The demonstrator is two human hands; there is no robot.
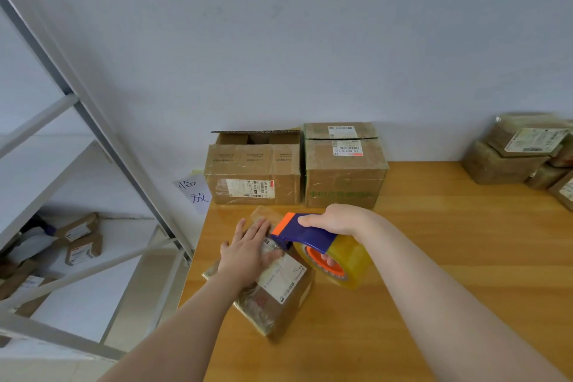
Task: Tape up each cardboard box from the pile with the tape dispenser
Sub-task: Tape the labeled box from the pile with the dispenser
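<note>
We press our left hand (248,253) flat, fingers spread, on the small cardboard box (279,295) near the table's (434,257) 9 o'clock edge. Our right hand (336,220) grips the blue tape dispenser (305,234) at the box's 1 o'clock corner. We should pull steadily along the seam, blade low; the glossy, taped cardboard looks slippery, and the clear tape roll (352,268) bulky

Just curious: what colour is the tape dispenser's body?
The tape dispenser is dark blue with orange tip and hub; head view.

Parcel storeroom — labelled cartons (254,177) on a wooden table (434,242), metal shelving (74,96) (parcels (83,250) there).
</note>
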